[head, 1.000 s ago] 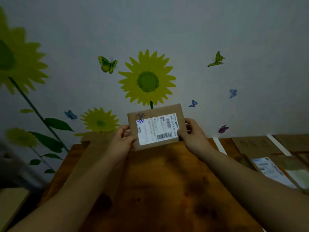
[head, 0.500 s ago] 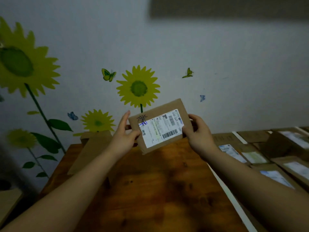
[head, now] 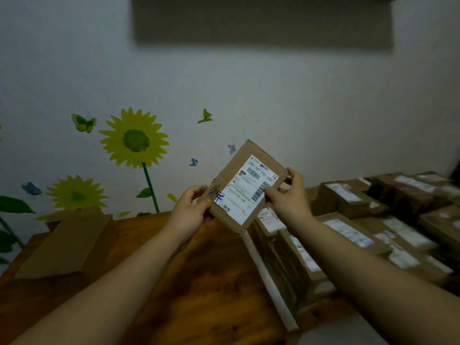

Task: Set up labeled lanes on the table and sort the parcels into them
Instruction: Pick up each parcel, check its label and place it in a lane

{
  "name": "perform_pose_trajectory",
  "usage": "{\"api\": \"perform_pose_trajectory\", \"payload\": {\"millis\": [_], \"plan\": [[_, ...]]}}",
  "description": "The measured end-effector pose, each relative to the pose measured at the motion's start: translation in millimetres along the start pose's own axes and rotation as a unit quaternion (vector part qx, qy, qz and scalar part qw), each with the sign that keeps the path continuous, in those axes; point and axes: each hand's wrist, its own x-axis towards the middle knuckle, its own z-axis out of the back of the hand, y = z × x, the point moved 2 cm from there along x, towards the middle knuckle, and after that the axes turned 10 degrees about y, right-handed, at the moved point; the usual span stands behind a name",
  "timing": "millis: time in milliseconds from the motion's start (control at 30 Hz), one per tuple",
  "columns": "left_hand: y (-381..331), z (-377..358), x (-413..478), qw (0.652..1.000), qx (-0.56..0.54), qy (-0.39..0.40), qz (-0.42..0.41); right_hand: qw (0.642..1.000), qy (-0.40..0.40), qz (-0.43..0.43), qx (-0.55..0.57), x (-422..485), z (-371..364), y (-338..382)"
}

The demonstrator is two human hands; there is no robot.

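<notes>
Above the table [head: 199, 282], a tilted parcel [head: 245, 188] sits gripped between left hand [head: 189, 212] and right hand [head: 288, 195].

One held parcel [head: 245, 185], two hands, two full sunflower decals, five butterflies.

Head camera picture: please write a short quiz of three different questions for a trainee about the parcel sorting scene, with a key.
1. True or false: the flat brown cardboard parcel with a white label lies on the wooden table.
2. Which hands hold the parcel? A) left only B) right only C) both
3. Fill in: the white strip runs between bare wood and the sorted cardboard parcels on the person's ____ side.

Key:
1. False; it is held up, tilted, above the table.
2. C; left hand and right hand grip opposite edges with their fingers.
3. right
</notes>
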Motion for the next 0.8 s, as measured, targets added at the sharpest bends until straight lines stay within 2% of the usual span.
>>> {"api": "perform_pose_trajectory", "payload": {"millis": [133,300,567,800], "plan": [[-4.8,-60.3,7.2,0.998,0.036,-0.04,-0.033,0.996,-0.051,0.015,-0.074,3.2,76.4,-7.9],[3.9,-114.6,19.7,0.998,0.019,-0.059,-0.011,0.987,0.001,0.01,-0.158,4.7,125.7,-31.0],[51.9,-139.9,74.9,0.994,0.077,0.051,0.063,0.964,0.074,-0.066,-0.247,50.6,137.5,-81.7],[78.2,-140.5,152.9,0.992,0.067,0.041,0.096,0.94,0.115,-0.079,-0.31,124.2,126.7,-108.2]]}}
